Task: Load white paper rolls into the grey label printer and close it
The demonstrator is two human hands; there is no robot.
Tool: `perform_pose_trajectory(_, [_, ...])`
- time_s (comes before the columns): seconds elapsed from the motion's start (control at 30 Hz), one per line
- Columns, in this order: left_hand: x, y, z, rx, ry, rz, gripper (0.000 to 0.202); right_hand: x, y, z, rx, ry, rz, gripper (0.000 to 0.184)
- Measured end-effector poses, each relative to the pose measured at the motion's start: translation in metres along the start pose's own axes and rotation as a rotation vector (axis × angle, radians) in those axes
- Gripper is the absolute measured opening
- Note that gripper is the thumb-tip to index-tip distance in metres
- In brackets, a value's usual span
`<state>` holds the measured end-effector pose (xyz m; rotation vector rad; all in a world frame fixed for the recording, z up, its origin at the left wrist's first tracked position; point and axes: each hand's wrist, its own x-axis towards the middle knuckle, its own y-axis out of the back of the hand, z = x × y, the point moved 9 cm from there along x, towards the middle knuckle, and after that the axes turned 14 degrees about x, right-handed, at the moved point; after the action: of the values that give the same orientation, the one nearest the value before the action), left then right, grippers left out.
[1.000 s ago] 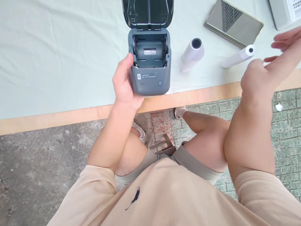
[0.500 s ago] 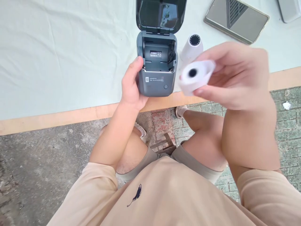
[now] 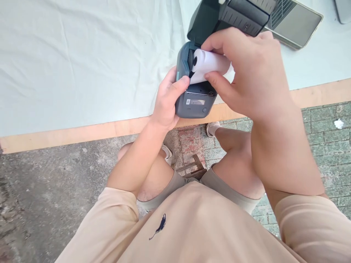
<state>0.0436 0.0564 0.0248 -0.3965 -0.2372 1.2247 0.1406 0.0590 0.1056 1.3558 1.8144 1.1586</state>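
Observation:
A small dark grey printer [image 3: 195, 104] with its lid [image 3: 227, 16] raised sits at the table's front edge, tilted toward me. My left hand [image 3: 167, 98] grips its left side, thumb on the front rim. My right hand [image 3: 246, 69] pinches a white paper roll [image 3: 208, 64] between thumb and fingers, and the roll lies across the printer's open paper bay, partly inside it. The roll's dark core faces left.
A pale cloth [image 3: 82, 62] covers the table, whose wooden edge [image 3: 68, 133] runs across the view. A phone or tablet [image 3: 296, 22] lies at the back right, and a grey object's corner [image 3: 344, 11] shows at the top right. My knees and paved ground are below.
My right hand took a paper roll from the table, carried it left and set it into the printer's open bay. My left hand tilted the printer toward me. The second roll is hidden now.

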Motion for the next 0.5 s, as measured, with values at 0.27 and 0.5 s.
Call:
perform_pose_trajectory(0.27, [-0.002,-0.001,-0.004,-0.038,0.042,0.026,0.008,0.003,-0.016,-0.007,-0.068,0.043,-0.121,0.029])
perform_pose_trajectory(0.5, [-0.002,-0.002,-0.007,-0.057,0.102,0.032,0.02,0.007,-0.005,-0.006,-0.134,0.026,0.082,0.021])
